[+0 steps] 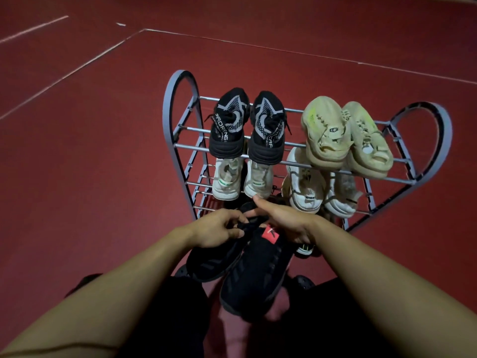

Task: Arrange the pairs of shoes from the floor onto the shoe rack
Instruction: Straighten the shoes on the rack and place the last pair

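In front of me the grey shoe rack (180, 130) stands on the red floor (90, 151) at mid-frame, its top shelf bearing black sneakers (246, 126) left and beige shoes (346, 136) right, with two white pairs (241, 180) (321, 188) on the shelf beneath.

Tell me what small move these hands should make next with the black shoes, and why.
Probably carry the pair of black shoes forward and down toward the rack's lowest tier. The left hand and right hand each grip a shoe in front of the shoe rack, and the top and middle tiers look filled with two pairs each.
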The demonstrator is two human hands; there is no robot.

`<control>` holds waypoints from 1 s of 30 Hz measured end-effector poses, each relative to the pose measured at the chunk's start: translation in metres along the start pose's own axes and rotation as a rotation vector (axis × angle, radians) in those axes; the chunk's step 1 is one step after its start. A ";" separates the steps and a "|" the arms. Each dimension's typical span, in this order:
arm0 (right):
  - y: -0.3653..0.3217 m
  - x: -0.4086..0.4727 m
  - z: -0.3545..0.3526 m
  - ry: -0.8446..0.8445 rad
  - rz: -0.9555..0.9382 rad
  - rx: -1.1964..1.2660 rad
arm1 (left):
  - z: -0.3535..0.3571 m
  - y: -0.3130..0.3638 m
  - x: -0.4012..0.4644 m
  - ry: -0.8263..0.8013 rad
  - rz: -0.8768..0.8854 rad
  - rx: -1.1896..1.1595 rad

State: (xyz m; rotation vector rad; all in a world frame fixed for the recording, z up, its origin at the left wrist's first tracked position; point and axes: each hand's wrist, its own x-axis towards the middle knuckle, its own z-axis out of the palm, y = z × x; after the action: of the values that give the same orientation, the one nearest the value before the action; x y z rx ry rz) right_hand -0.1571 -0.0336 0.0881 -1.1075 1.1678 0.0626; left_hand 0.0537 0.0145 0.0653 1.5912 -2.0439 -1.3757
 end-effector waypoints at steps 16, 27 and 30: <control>0.015 -0.001 0.021 0.067 0.069 0.054 | 0.012 0.002 -0.011 -0.141 -0.113 0.174; 0.036 -0.009 0.039 0.100 0.044 0.233 | 0.041 0.012 -0.011 0.038 -0.230 0.055; 0.037 -0.009 0.042 0.088 0.045 0.281 | 0.044 0.017 -0.013 0.081 -0.225 0.128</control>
State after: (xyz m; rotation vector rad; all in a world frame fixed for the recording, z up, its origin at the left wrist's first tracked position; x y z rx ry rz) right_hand -0.1527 0.0198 0.0690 -0.8429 1.2380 -0.1137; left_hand 0.0194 0.0488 0.0596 1.9485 -1.9922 -1.2465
